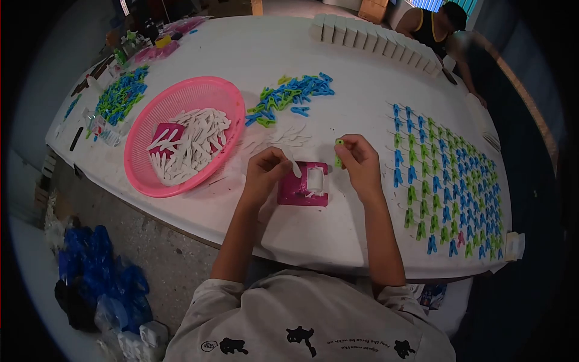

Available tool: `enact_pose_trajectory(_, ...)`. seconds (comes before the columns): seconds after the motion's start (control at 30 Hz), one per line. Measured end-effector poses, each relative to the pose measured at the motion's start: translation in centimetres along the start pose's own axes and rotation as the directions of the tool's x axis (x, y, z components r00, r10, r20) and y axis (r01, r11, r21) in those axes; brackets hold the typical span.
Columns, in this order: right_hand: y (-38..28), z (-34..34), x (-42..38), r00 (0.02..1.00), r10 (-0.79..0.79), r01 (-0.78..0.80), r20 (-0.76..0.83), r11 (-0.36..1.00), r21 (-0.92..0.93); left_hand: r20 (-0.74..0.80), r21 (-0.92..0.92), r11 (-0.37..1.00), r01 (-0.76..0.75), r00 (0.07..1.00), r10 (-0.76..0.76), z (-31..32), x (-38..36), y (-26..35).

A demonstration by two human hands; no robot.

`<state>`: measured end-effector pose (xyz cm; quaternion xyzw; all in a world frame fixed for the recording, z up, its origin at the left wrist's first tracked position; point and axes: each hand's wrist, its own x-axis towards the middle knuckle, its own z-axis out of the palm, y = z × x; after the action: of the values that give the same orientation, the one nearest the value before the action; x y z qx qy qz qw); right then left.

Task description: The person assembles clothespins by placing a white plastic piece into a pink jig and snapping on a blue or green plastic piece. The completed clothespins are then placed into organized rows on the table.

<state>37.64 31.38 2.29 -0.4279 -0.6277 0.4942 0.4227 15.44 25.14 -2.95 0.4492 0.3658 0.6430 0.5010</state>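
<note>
My left hand [265, 172] pinches a slim white paddle-shaped piece [294, 164] that points up over a magenta holder [290, 193]. Set in the holder is a white roller or block [315, 180], with white smears around it. To the right of the holder, my right hand [360, 164] grips a green clothespin [339, 153], held upright between thumb and fingers. A few loose white pieces [292, 137] lie on the white table just beyond my left hand. Past them is a pile of blue and green clothespins [291, 95].
A pink basket [134, 148] of white pieces stands at left. Rows of blue and green clothespins [449, 175] with thin strips cover the right side. White boxes [374, 41] line the back, near another person [429, 23]. More clothespins [120, 96] lie far left.
</note>
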Motion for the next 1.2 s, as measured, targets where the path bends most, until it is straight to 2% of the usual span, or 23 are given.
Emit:
enact_pose_trajectory(0.07,-0.1,0.2,-1.7,0.995,-0.085,0.095,-0.056,0.97,0.224,0.023,0.045,0.999,0.005,1.0,-0.006,0.1,-0.2,-0.1)
enact_pose_trajectory(0.2,1.7,0.6,-2.6,0.983,-0.142,0.163,-0.119,0.967,0.196,-0.003,0.02,1.0,0.002,1.0,-0.002,0.4,-0.3,-0.3)
enact_pose_trajectory(0.27,1.8,0.8,-2.8,0.984,-0.105,0.153,-0.147,0.916,0.372,-0.015,0.018,1.0,0.004,1.0,-0.004,0.3,-0.3,-0.3)
enact_pose_trajectory(0.37,1.8,1.4,-3.0,0.982,-0.106,0.169,-0.159,0.871,0.462,-0.007,0.007,1.0,-0.007,1.0,0.007,0.3,-0.3,0.1)
enact_pose_trajectory(0.5,0.7,1.8,-3.9,0.99,-0.04,0.094,-0.132,0.897,0.433,-0.009,0.001,1.0,-0.001,1.0,0.001,0.3,-0.3,-0.4)
enact_pose_trajectory(0.57,1.6,1.8,-3.9,0.993,-0.076,0.102,-0.086,0.926,0.363,0.002,0.024,1.0,-0.007,1.0,0.007,0.3,-0.4,-0.6)
enact_pose_trajectory(0.8,2.7,1.5,-3.8,0.996,-0.043,0.067,-0.076,0.928,0.367,0.02,0.04,0.999,0.02,1.0,-0.021,0.6,-0.5,-0.4)
enact_pose_trajectory(1.0,3.2,1.8,-3.7,0.994,-0.076,0.1,-0.076,0.916,0.39,0.032,0.069,0.998,-0.001,0.999,-0.001,0.5,-0.6,-0.7)
enact_pose_trajectory(1.2,3.0,1.8,-3.6,0.998,-0.055,0.063,-0.032,0.938,0.342,0.044,0.116,0.993,0.035,0.998,-0.041,0.6,-0.6,-0.5)
